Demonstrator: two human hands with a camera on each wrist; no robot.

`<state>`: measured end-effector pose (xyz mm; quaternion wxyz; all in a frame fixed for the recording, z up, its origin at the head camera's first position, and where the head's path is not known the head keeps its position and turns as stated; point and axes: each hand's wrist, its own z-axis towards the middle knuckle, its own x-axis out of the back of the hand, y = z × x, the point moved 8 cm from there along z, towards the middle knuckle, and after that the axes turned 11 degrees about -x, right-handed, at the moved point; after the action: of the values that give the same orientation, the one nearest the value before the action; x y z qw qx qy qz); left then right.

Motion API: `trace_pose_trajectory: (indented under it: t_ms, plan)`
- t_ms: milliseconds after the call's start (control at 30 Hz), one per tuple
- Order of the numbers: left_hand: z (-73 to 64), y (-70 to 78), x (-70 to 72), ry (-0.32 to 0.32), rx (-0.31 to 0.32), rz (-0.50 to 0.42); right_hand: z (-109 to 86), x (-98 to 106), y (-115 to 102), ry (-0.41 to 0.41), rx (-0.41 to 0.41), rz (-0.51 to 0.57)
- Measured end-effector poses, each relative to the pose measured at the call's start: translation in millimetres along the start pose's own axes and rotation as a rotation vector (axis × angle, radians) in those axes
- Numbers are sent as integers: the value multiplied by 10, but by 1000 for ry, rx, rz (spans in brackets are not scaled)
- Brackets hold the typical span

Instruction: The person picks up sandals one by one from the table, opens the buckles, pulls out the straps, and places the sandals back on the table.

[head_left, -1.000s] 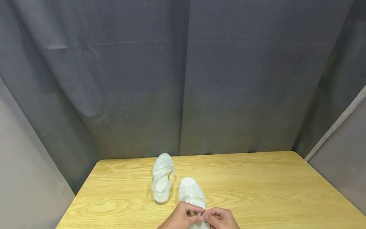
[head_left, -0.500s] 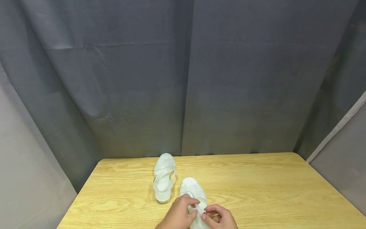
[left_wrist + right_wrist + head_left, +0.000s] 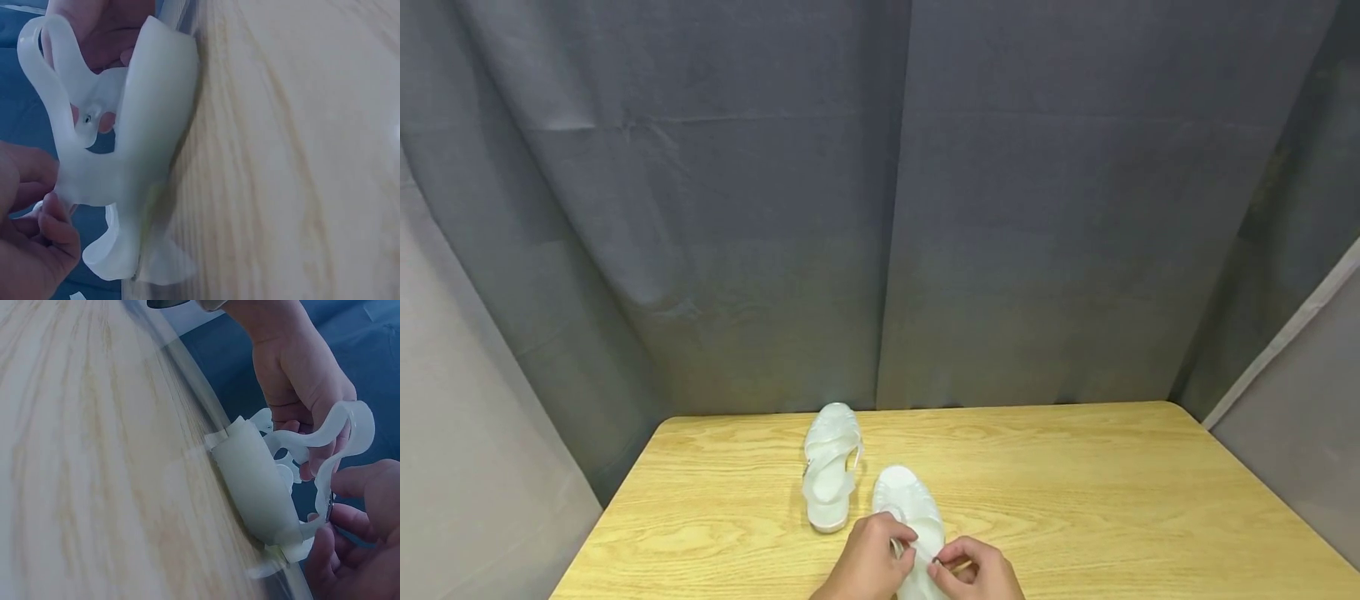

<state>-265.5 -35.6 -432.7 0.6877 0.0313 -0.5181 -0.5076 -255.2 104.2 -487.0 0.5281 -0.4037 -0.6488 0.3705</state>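
Note:
Near the table's front edge lies a white sandal (image 3: pixel 904 492) with its toe pointing away, and both hands are at its straps. My left hand (image 3: pixel 871 554) pinches a strap (image 3: pixel 84 178) on the sandal's left part between thumb and fingers. On the opposite side, my right hand (image 3: pixel 976 570) pinches the small dark metal buckle (image 3: pixel 330 505) at the strap's edge with thumb and forefinger. The left wrist view shows a looped strap end with a small metal-rimmed hole (image 3: pixel 87 119). The sandal's heel is cut off by the head view's lower edge.
A matching white sandal (image 3: pixel 831 479) stands to the left and farther back on the wooden table (image 3: pixel 1075 483). Grey curtains (image 3: pixel 760 250) hang behind the table's far edge and along both sides.
The left hand has drawn back from the right hand's fingertips, slightly left, and the gap between them has widened. The right hand stays at the buckle. The far sandal has not moved.

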Motion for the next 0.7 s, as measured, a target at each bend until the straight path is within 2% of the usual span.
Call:
trace_pose_trajectory:
  t_ms: [167, 433, 633, 700]
  plan:
    - [-21, -52, -5, 15, 41, -56, 16, -19, 15, 6, -10, 21]
    - [-68, -135, 15, 106, 96, -119, 1, -4, 61, 57, -49, 53]
    - [-70, -136, -1, 110, 109, -152, 24, -76, 32, -15, -2, 23]
    - [-69, -137, -3, 119, 104, -158, 14, -73, 4, -3, 16, -23]
